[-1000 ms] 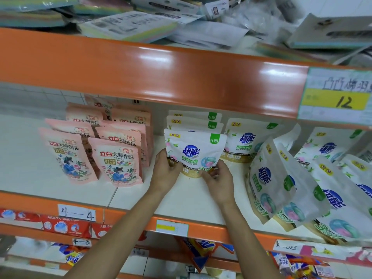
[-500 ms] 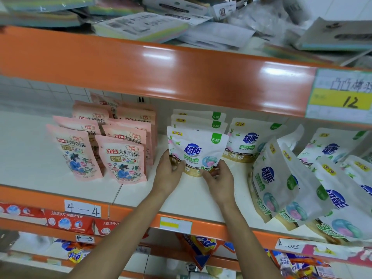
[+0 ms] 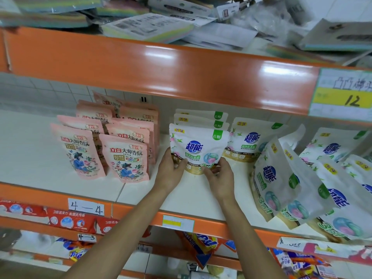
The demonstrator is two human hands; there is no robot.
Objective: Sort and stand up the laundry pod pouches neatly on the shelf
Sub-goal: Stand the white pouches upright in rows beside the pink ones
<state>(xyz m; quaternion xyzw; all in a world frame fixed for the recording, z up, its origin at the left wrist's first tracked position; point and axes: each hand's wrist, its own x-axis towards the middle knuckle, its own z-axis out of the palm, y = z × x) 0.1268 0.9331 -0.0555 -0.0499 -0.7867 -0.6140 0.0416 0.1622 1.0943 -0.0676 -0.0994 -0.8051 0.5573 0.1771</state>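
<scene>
A white laundry pod pouch [image 3: 198, 147] with a blue logo stands upright at the front of a short row on the white shelf [image 3: 193, 196]. My left hand [image 3: 170, 171] grips its lower left corner and my right hand [image 3: 219, 176] grips its lower right corner. Two more white pouches [image 3: 201, 117] stand behind it. Another upright white pouch [image 3: 253, 139] is just to the right. Further right, several white pouches [image 3: 298, 182] lean and lie tilted in a heap. To the left stand pink pouches [image 3: 124, 158] in two rows.
An orange shelf beam [image 3: 161, 71] hangs low overhead with a yellow price tag [image 3: 342, 95] marked 12. The orange front edge [image 3: 211, 226] carries labels. Stacked paper goods [image 3: 149, 27] fill the shelf above. Snack packets [image 3: 201, 244] sit on the shelf below.
Both hands keep the same hold on the front white pouch, which sits slightly more upright and squared with the row behind. The view has shifted a little.
</scene>
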